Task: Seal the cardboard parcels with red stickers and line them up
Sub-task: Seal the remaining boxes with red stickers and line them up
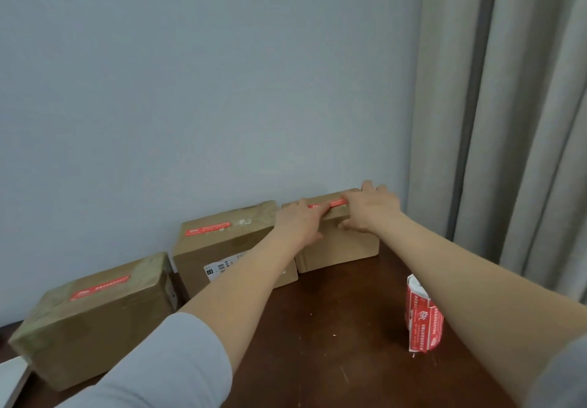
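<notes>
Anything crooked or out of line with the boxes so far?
The row is not straight: the left box sits nearer the front and turned, apart from the middle box. The roll of stickers has loose, curled ends. Both hands, left hand and right hand, press the right box.

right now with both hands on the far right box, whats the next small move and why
Probably let go: the right parcel already carries its red sticker under the left hand and right hand, and sits beside the middle parcel by the wall.
</notes>
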Available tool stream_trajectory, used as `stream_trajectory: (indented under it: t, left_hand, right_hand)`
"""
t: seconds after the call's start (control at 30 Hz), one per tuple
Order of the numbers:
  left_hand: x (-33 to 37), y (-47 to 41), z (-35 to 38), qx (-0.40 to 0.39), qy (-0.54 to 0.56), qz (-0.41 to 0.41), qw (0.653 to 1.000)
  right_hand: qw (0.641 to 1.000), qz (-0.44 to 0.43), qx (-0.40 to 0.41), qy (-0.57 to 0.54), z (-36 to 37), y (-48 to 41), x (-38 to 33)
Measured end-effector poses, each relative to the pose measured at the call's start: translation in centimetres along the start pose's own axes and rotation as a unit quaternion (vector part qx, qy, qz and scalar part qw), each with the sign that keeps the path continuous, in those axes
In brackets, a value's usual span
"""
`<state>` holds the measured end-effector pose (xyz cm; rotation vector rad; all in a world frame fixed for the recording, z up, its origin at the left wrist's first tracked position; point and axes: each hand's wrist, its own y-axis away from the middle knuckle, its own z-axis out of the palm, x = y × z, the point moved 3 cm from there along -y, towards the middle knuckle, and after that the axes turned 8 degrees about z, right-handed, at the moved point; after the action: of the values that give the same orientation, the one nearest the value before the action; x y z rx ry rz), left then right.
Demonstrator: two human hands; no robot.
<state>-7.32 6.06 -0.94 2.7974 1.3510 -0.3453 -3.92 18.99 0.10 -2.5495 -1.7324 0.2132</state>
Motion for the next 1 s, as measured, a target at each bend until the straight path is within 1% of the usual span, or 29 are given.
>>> stream_trajectory:
  t: [0.13,0.2,0.4,1.0]
  left_hand:
    - [0.0,0.1,0.4,0.039,-0.011,0.01,0.999]
    - [-0.1,0.1,0.5,0.049,-0.012,0.008,0.999]
    - [-0.3,0.0,0.6,0.051,-0.026,0.005,0.998]
    - [-0.3,0.2,0.3,0.048,-0.045,-0.02,0.998]
  right_hand:
    - [0.999,-0.046,-0.02,-0.004,0.8,-0.1,-1.5]
    - [0.998,-0.052,-0.021,-0.002,1.2,-0.1,-1.9]
    - [0.999,-0.044,-0.023,0.019,1.5,-0.6,-1.7]
    - [1.0,-0.02,0.002,-0.013,1.2,-1.0,-0.8]
